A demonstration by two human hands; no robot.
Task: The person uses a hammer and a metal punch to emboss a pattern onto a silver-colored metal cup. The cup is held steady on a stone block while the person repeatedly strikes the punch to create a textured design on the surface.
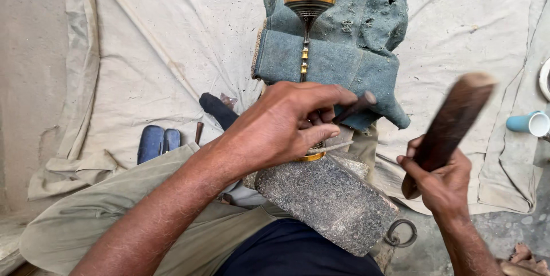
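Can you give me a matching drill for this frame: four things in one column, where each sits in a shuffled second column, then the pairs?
Things:
1. dark wooden mallet
2. thin dark metal punch
3. light blue plastic cup
4. brass funnel-shaped piece with a slim stem

Places:
A. lying on its side at the right edge of the cloth
B. resting on the folded blue-green fabric at top centre
C. gripped in the right hand, blurred
D. pinched in the fingers of the left hand

Pairs: 1-C, 2-D, 3-A, 4-B
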